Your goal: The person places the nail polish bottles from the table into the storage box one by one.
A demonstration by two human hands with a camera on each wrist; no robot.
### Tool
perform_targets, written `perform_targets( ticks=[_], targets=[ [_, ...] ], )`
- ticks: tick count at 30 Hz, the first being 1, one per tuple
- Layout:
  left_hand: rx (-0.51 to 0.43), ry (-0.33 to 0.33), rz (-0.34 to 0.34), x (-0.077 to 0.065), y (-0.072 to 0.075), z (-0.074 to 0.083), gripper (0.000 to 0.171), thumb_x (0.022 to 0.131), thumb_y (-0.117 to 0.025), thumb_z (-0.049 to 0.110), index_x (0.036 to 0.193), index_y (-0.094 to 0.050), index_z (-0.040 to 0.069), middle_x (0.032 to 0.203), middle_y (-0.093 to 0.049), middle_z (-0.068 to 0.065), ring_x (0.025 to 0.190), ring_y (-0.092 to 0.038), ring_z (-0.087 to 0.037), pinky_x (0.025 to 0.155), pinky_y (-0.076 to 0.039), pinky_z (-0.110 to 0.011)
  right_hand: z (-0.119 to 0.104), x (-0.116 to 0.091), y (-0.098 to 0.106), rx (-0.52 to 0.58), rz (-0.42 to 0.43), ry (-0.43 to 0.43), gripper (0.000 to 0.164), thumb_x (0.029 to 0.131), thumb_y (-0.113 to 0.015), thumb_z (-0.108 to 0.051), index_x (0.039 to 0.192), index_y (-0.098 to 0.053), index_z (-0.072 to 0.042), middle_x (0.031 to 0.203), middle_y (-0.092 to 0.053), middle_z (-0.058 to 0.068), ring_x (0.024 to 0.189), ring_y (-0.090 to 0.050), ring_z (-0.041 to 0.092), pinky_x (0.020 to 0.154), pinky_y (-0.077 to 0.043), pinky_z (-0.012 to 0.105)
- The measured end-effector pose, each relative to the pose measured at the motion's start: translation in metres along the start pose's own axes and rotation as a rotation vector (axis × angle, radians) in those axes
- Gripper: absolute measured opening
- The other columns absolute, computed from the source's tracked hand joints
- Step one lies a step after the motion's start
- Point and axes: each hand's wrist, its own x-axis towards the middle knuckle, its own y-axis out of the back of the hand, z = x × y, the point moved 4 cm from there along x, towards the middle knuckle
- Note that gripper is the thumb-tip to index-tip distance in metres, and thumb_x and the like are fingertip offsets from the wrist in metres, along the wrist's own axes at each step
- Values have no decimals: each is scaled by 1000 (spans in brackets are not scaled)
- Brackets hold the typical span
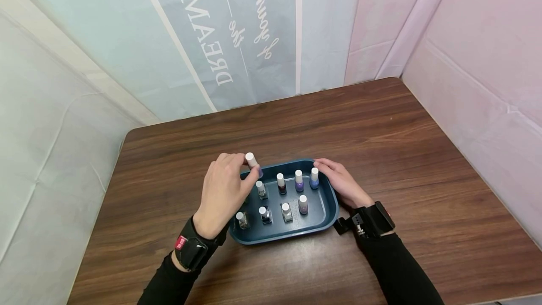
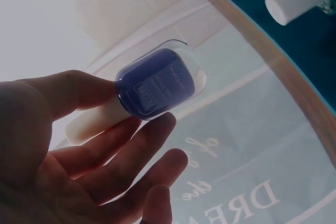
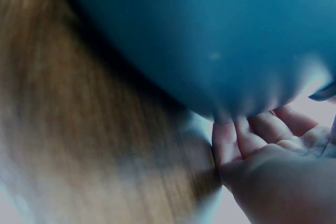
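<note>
My left hand (image 1: 220,192) pinches a bottle of purple nail polish (image 2: 157,85) by its white cap, above the far left part of a dark blue tray (image 1: 288,238). In the left wrist view the thumb and fingers meet around the cap, and the bottle is tilted. The tray's far right corner is gripped by my right hand (image 1: 344,186), thumb at the rim and fingers against the outside. Inside the tray stand several white-capped bottles, among them a dark red bottle (image 1: 281,184), a purple bottle (image 1: 298,181), a blue bottle (image 1: 314,179) and a glitter bottle (image 1: 261,190).
The tray rests on a brown wooden table (image 1: 381,126). Behind it hangs a pale blue curtain (image 1: 262,13) with white lettering, and a pinkish sheet (image 1: 487,51) hangs along the right. A whitish sheet (image 1: 51,154) lines the left.
</note>
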Motion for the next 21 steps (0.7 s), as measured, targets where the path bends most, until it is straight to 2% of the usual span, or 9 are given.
perform_targets(
  ticks=[6, 13, 21],
  targets=[
    [-16, -23, -16, -2, 1, 9, 12, 86, -70, 23, 86, -68, 12, 83, -72, -2, 84, -57, -20, 72, -44, -33, 1, 1, 0, -10, 1, 4, 54, 99, -48, -40, 138, -48, -4, 142, -47, 18, 131, -42, 27, 110, -32, 44],
    [-13, -46, -48, -5, -1, 22, 13, 87, -69, 24, 86, -68, 12, 66, -57, 1, 80, -53, -19, 68, -40, -30, 1, -1, 2, -12, 1, 0, 54, 100, -47, -39, 139, -47, -2, 143, -46, 19, 133, -40, 29, 113, -29, 47],
    [-47, -73, -50, -8, -1, 32, 11, 87, -70, 25, 86, -68, 15, 77, -68, 2, 83, -55, -17, 68, -42, -29, 1, 0, 2, -12, 6, 7, 54, 99, -49, -42, 138, -49, -4, 143, -47, 17, 133, -40, 29, 114, -27, 47]
  ],
)
